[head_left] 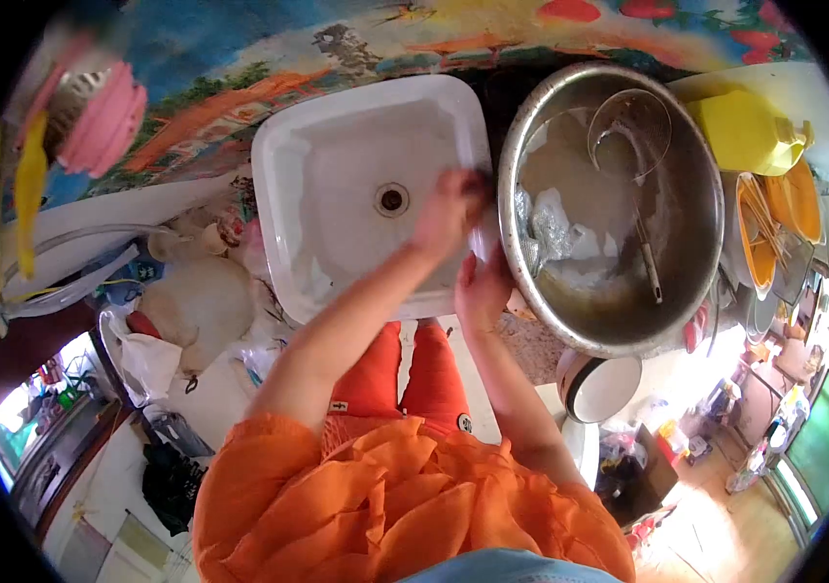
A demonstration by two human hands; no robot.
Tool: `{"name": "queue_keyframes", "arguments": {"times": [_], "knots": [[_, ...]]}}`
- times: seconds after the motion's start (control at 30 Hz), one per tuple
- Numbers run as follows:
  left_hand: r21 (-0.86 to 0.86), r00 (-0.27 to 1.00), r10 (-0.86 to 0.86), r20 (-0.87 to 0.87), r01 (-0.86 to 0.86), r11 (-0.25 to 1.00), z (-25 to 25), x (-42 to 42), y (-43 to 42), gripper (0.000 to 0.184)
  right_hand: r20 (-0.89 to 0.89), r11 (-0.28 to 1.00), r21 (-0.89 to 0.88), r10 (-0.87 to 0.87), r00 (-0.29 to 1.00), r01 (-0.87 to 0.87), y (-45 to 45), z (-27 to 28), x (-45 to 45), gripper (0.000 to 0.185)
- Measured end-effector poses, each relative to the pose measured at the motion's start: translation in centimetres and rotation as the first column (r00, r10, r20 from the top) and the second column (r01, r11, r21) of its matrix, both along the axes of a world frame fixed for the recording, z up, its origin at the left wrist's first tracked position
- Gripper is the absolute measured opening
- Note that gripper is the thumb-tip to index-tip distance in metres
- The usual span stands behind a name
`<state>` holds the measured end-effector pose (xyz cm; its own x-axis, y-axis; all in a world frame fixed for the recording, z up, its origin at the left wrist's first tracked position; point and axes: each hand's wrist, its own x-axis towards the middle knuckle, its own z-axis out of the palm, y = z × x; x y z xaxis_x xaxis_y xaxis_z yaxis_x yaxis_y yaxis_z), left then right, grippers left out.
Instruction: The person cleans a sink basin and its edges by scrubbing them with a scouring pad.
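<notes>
A white square sink [322, 255] with a round drain stands in front of me. My left hand [444, 216] is over its right wall, slightly blurred, with fingers curled around a small dark thing [476, 190] that I cannot make out. My right hand [483, 294] is closed at the sink's front right corner and appears to grip the rim; some of its fingers are hidden. Just right of both hands is a large metal basin [619, 342]. Cloudy water, a round strainer [630, 131] with a long handle, and a clear plastic bag [552, 225] are in it.
A yellow jug [750, 131] and orange baskets [755, 228] stand right of the basin. Below its rim is a white pot [606, 391]. A pink item [103, 121] hangs at upper left. Left of the sink are a round board [203, 306] and a white bag [142, 361].
</notes>
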<state>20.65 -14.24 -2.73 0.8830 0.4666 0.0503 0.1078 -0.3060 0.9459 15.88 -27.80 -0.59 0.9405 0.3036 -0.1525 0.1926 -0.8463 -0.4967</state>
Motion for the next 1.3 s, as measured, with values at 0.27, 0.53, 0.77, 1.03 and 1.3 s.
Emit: {"name": "queue_keyframes", "arguments": {"times": [0.27,0.53,0.77,1.03,1.3], "knots": [[0.452,0.977,0.116,0.178,-0.186,0.873,-0.2,7.7,7.0,0.012,0.083,1.0,0.023,-0.005,0.997,0.003,-0.4,-1.6,-0.3,0.056],[0.271,0.964,0.234,0.125,-0.261,0.927,-0.1,2.0,5.7,0.018,0.164,0.998,0.069,-0.011,0.986,0.0,-0.5,-1.4,-0.1,0.051],[0.687,0.983,0.094,0.158,-0.178,0.704,0.9,5.9,7.8,0.016,0.139,0.998,0.062,-0.035,0.99,0.026,-0.6,-1.8,-0.4,0.05],[0.711,0.993,0.08,-0.083,0.003,0.703,1.3,4.9,8.6,0.011,0.192,0.997,0.069,0.009,0.981,-0.023,-0.7,-1.5,-0.4,0.049],[0.103,0.957,0.214,0.195,-0.237,0.966,1.9,5.9,8.5,0.027,0.141,0.996,0.084,-0.024,0.99,0.012,-0.7,-1.3,-0.5,0.051]]}}
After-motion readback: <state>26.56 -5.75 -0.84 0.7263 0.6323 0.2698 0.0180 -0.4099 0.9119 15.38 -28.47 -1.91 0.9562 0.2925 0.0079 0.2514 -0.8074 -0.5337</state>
